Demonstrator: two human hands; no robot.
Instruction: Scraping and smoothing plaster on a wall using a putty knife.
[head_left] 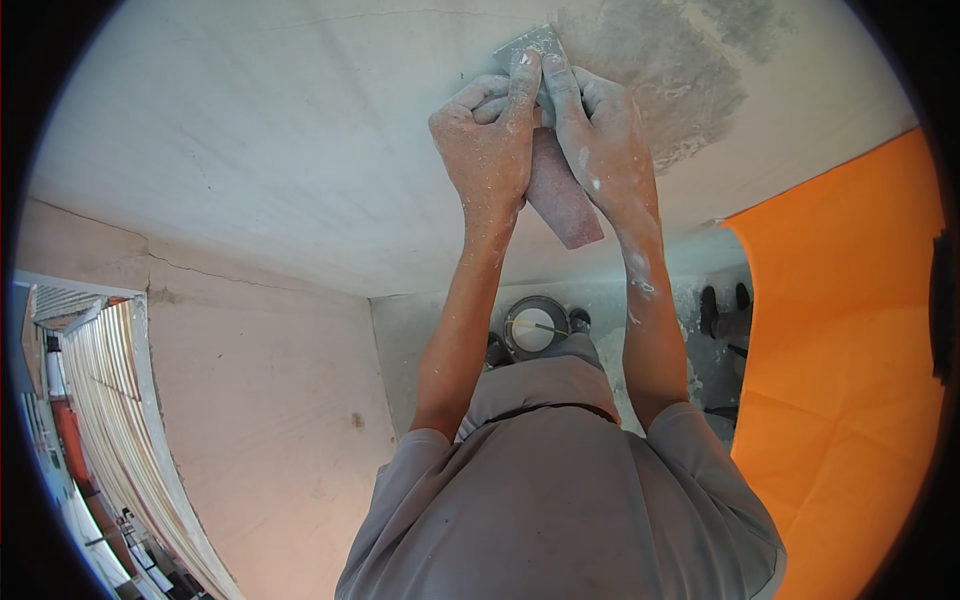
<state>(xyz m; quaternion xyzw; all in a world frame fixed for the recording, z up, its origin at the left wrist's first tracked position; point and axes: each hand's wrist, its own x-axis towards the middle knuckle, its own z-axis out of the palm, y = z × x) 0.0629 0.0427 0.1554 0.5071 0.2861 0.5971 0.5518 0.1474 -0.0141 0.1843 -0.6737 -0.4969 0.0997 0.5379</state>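
My left hand (487,145) and my right hand (612,140) are side by side against the pale wall, both dusted with white powder. Between them they pinch a strip of sandpaper, thumbs pressed together near its upper end. A grey-green flat piece (530,44), flecked with white, shows above my thumbs; whether it is the strip's folded back or a separate block, I cannot tell. The reddish-brown tail (565,200) of the sandpaper hangs below my wrists. Beside my right hand a darker grey patch (700,95) marks the wall.
A dark bucket (509,331) holding white material stands on the floor by my feet. An orange sheet (840,330) hangs at the right, with dark footwear (709,308) near it. A window opening (120,380) is at the left, and a crack (150,255) crosses the wall.
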